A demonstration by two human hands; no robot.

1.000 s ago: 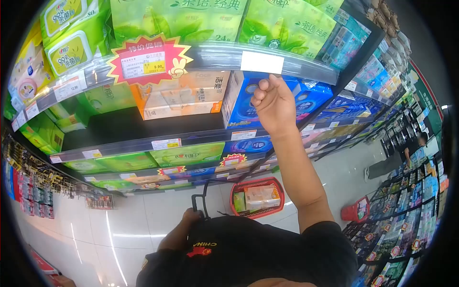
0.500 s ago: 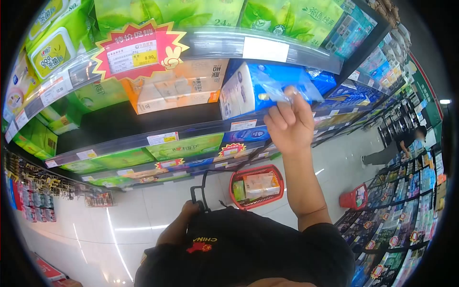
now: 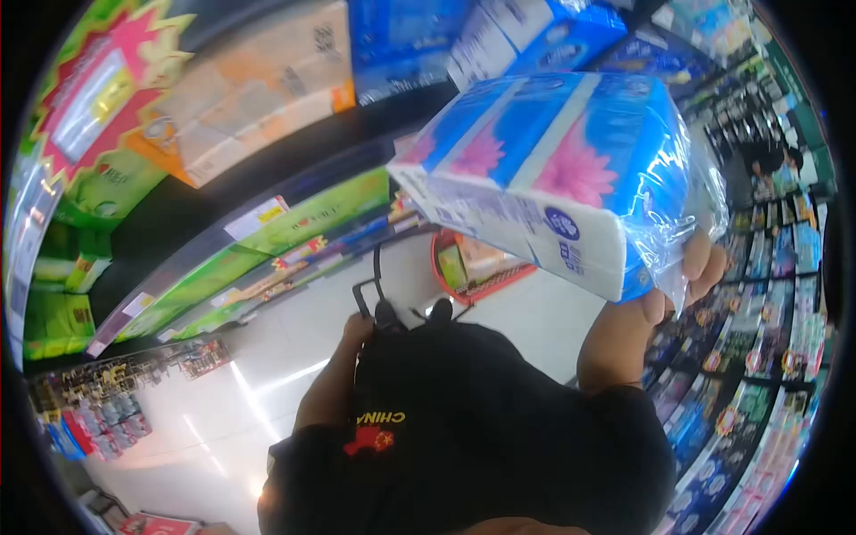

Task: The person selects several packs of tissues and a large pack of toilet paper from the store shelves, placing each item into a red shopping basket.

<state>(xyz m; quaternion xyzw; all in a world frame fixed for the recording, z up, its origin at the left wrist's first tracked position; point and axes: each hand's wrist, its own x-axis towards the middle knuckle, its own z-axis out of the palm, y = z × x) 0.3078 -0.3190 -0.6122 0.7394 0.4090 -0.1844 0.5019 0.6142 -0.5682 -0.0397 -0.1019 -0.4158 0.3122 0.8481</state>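
My right hand (image 3: pixel 695 281) is closed on the bunched clear plastic end of a blue-and-white tissue pack (image 3: pixel 544 147) with pink flowers. The pack hangs tilted in front of the shelf, over the aisle. My left hand (image 3: pixel 358 329) is low by my body, its fingers wrapped round a black pull handle (image 3: pixel 364 292). A red shopping basket (image 3: pixel 492 288) stands on the floor, partly hidden behind the raised pack. Inside it are a green pack (image 3: pixel 452 266) and an orange-and-white pack (image 3: pixel 481 253).
Shelves on the left hold an orange-and-white tissue pack (image 3: pixel 254 85), blue packs (image 3: pixel 406 40) and green packs (image 3: pixel 316 214). A red promotion sign (image 3: pixel 102 89) sticks out from the shelf edge. Stocked shelves (image 3: pixel 740 357) line the right side. Another person (image 3: pixel 762 169) is farther down the aisle.
My right hand has pulled the blue tissue pack off the shelf and brought it right and towards me. The view has turned. My left hand stays on the handle.
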